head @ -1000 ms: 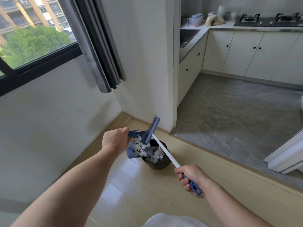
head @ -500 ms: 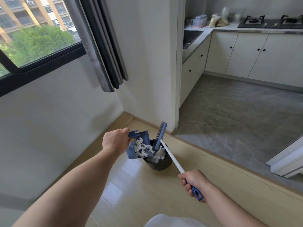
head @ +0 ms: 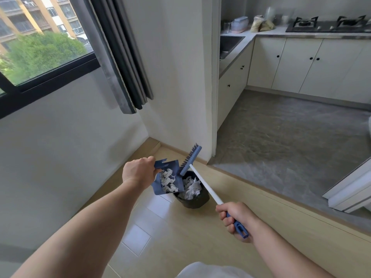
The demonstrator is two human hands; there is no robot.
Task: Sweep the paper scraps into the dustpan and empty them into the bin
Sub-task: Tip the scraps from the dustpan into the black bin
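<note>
My left hand (head: 138,171) grips the blue dustpan (head: 174,165) by its handle and holds it tilted over the left rim of the black bin (head: 195,201). White paper scraps (head: 168,181) lie in the pan, and more scraps (head: 191,188) fill the bin. My right hand (head: 234,218) grips the blue end of the broom's white handle (head: 204,184). The blue broom head (head: 190,159) is raised just above the pan's far edge, bristles toward the pan.
The bin stands on pale wood floor near a white wall corner (head: 206,97). A grey curtain (head: 120,57) and window (head: 40,47) are to the left. A raised grey kitchen floor (head: 281,141) with white cabinets (head: 301,65) lies to the right.
The broom head has swung slightly to the right and up over the bin. The dustpan stays tilted at the bin, scraps still in it.
</note>
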